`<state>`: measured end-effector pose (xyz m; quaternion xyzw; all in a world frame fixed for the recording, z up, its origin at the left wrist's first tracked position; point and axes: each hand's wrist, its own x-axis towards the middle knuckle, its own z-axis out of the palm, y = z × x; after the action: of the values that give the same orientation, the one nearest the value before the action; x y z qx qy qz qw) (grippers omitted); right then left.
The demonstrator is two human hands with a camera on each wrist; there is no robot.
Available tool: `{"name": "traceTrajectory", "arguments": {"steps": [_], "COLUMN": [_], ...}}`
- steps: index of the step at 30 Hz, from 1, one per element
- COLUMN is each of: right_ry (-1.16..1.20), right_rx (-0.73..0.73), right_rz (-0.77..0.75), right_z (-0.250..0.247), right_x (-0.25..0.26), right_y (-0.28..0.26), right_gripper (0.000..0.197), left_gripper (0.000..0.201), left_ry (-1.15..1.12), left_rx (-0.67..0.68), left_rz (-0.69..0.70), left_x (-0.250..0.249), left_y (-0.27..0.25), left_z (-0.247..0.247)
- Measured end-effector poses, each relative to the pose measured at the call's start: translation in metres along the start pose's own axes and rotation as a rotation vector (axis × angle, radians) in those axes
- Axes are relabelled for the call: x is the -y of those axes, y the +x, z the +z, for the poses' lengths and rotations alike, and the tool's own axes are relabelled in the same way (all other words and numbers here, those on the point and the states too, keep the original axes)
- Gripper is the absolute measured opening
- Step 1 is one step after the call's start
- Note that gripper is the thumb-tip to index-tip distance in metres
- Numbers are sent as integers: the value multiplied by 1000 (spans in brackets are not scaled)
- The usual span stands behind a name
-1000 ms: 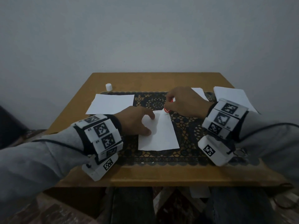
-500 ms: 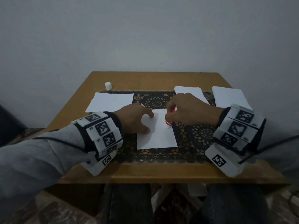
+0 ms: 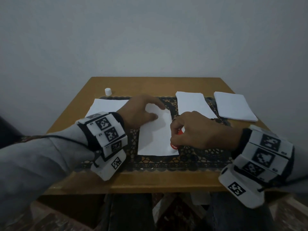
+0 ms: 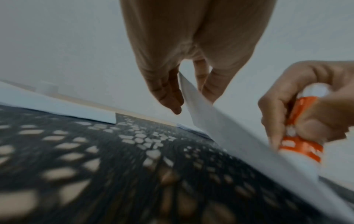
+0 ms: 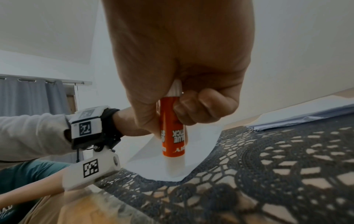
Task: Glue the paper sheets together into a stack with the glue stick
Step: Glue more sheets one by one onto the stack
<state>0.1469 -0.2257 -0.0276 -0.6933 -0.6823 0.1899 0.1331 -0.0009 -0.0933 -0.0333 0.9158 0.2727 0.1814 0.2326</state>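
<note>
Orange tube (image 5: 172, 128) (label apparently "GLUE STICK")

The one readable label is on the orange glue stick (image 5: 173, 133) held in the right hand (image 5: 180, 63). Seen from the right wrist, white letters run upside down on the tube just below the curled fingers (image 5: 199, 109): "GLUE" above "STICK", the second word partly cut off at the tube's edge. Lower down, near the tip, a smaller white mark is too blurred to read. The wrist bands (image 3: 106, 130) carry black-and-white square code patterns, with tiny characters beside them that are too small to make out.
</note>
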Motion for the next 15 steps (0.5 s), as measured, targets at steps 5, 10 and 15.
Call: {"name": "traceTrajectory", "arguments": {"steps": [5, 10, 15], "right_ry": [38, 59, 202], "right_rx": [10, 37, -90], "right_rz": [-15, -41, 37], "right_z": [-2, -15, -38], "right_x": [-4, -11, -27], "right_y": [-2, -1, 7], "right_gripper": [14, 19, 28], "left_gripper": [29, 35, 43], "left_ry": [-139, -115, 32], "left_rx": [127, 473, 475], "left_rz": [-20, -136, -180], "left_x": [-7, -8, -3], "left_y": [21, 15, -3], "left_z": [-24, -42, -37]}}
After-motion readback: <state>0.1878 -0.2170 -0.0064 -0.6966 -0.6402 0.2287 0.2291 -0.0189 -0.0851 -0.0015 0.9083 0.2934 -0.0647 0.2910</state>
